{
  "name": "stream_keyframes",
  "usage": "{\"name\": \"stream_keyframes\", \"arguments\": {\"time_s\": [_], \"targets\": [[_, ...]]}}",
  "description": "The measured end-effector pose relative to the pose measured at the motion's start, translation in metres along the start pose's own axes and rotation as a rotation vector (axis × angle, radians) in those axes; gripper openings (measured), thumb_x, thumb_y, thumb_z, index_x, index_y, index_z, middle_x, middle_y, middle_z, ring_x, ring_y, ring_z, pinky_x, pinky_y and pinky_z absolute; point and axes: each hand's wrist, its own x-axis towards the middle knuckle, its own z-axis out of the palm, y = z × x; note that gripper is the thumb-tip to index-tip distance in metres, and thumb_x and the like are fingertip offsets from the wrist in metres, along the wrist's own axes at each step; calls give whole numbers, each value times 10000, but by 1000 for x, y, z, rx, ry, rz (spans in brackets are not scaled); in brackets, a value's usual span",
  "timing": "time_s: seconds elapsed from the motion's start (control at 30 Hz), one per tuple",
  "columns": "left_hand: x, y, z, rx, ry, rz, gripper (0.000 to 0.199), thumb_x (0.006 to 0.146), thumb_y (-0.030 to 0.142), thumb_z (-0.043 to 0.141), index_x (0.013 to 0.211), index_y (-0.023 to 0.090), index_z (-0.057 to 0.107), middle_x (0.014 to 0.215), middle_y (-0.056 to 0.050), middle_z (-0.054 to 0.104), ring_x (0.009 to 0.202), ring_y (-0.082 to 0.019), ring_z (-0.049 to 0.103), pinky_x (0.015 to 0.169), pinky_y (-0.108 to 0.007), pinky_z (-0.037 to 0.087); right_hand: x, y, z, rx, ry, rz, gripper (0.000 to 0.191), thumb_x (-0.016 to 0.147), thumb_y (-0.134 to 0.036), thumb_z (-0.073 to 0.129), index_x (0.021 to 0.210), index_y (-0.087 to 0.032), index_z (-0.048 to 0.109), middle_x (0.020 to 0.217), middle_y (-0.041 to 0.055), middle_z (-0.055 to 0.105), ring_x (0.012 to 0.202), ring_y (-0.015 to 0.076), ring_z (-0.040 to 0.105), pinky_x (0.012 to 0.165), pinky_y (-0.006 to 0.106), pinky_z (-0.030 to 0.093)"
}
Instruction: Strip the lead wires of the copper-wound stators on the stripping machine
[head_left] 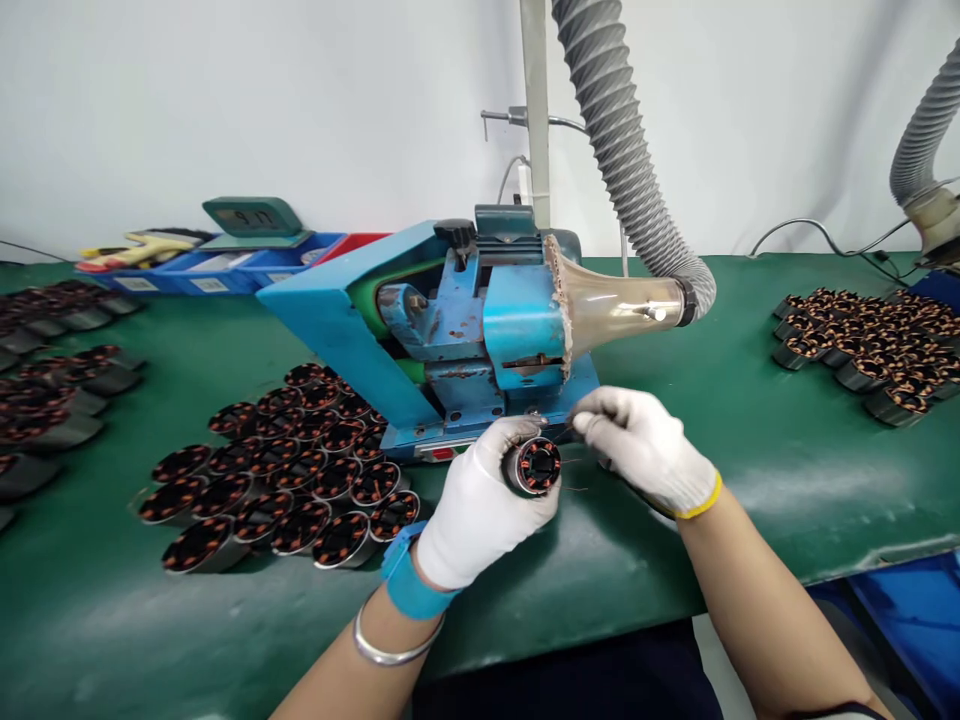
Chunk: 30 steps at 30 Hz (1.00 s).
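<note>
My left hand, in a white glove with a blue wrist strap, is wrapped round a metal motor stator, its wound end facing up toward me. Thin wires stick out from the stator's right side. Just right of it, my right hand, in a white glove with a yellow cuff, has its fingers pinched together near the wires; what lies between the fingertips is too small to make out. Both hands are in front of a blue machine with a clear funnel.
Stators stand grouped on the green table left of the machine, at the far left and at the right. A grey hose rises from the funnel. Blue bins and a digital display are at the back left.
</note>
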Motion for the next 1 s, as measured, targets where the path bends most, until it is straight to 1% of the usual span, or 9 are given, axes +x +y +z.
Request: {"name": "stream_keyframes", "arguments": {"time_s": [0.1, 0.17, 0.23, 0.27, 0.33, 0.47, 0.7, 0.9, 1.0], "targets": [[0, 3, 3, -80, 39, -139, 407, 637, 244, 730, 988, 196, 529, 913, -44, 668, 809, -203, 676, 756, -320, 559, 3, 6, -9, 164, 266, 29, 221, 851, -379, 589, 899, -178, 668, 735, 12, 668, 658, 143, 622, 615, 238, 508], [1, 4, 6, -167, 77, -210, 470, 660, 271, 731, 1064, 188, 506, 993, -66, 659, 887, -209, 673, 831, -350, 555, 2, 7, -6, 181, 168, 73, 254, 800, -384, 669, 942, -174, 678, 771, 28, 689, 673, 160, 645, 625, 257, 528], [2, 5, 9, -320, 69, -257, 539, 709, 300, 707, 1182, 192, 472, 1116, -97, 643, 1002, -215, 661, 907, -374, 540, -1, 5, 9, 190, -27, 96, 373, 711, -352, 766, 1031, -181, 679, 872, 45, 715, 760, 198, 677, 663, 285, 557], [3, 5, 11, -401, 60, -270, 550, 724, 307, 697, 1209, 196, 463, 1157, -107, 637, 1039, -217, 654, 925, -376, 536, -3, 3, 19, 228, -59, 84, 458, 675, -332, 793, 1089, -184, 663, 957, 56, 718, 843, 220, 686, 717, 307, 572], [6, 6, 13, -512, 67, -285, 544, 705, 306, 711, 1185, 197, 479, 1153, -110, 649, 1038, -220, 660, 917, -375, 546, -4, 0, 41, 306, -16, 72, 569, 652, -312, 805, 1170, -168, 618, 1074, 81, 703, 970, 247, 677, 837, 355, 572], [18, 12, 16, -529, 157, -305, 485, 641, 286, 746, 1062, 182, 529, 1030, -83, 689, 935, -214, 684, 871, -374, 560, 6, -1, 64, 447, 100, -6, 513, 722, -309, 743, 1182, -135, 599, 1097, 99, 700, 1008, 241, 672, 918, 376, 552], [37, 18, 14, -418, 223, -307, 353, 656, 329, 705, 941, 159, 584, 886, -66, 707, 824, -202, 679, 794, -347, 554, 23, -8, 55, 512, 20, -105, 302, 808, -290, 653, 1082, -163, 670, 1019, 35, 723, 990, 208, 671, 874, 300, 546], [43, 20, 7, -311, 193, -296, 337, 674, 348, 702, 931, 144, 625, 885, -83, 717, 833, -221, 679, 777, -345, 549, 21, -19, 55, 451, 82, -73, 245, 815, -308, 647, 1006, -161, 693, 941, 29, 732, 885, 200, 685, 744, 262, 554], [47, 17, 3, -309, 145, -285, 321, 664, 319, 712, 921, 144, 634, 872, -74, 718, 811, -215, 675, 765, -335, 549, 20, -23, 56, 456, 110, -40, 251, 813, -301, 652, 1013, -154, 687, 934, 32, 732, 887, 195, 685, 755, 257, 552]]}}
